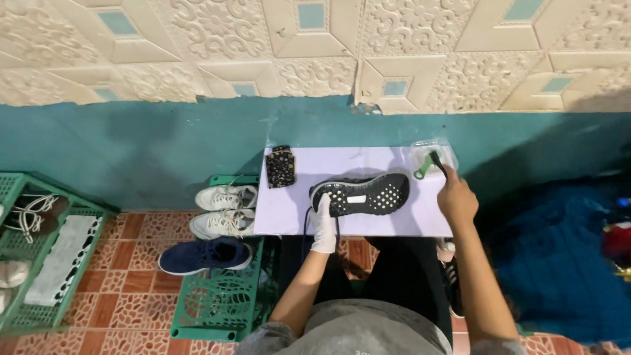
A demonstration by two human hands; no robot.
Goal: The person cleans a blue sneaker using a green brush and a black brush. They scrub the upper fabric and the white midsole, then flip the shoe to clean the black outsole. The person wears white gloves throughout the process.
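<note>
A black sneaker (368,192) lies on its side on a pale lilac table top (289,210), its studded sole facing me. My left hand (323,223), in a white glove, holds the sneaker at its heel end. My right hand (456,197) is bare and grips the dark handle of a green brush (426,164), whose head reaches into a clear plastic container (434,154) at the table's back right corner.
A black spotted pouch (280,166) stands at the table's back left. Left of the table, a pair of white sneakers (225,209) and a navy shoe (205,255) rest on a green crate (220,302). Another green crate (39,263) sits far left. Blue cloth (559,263) lies right.
</note>
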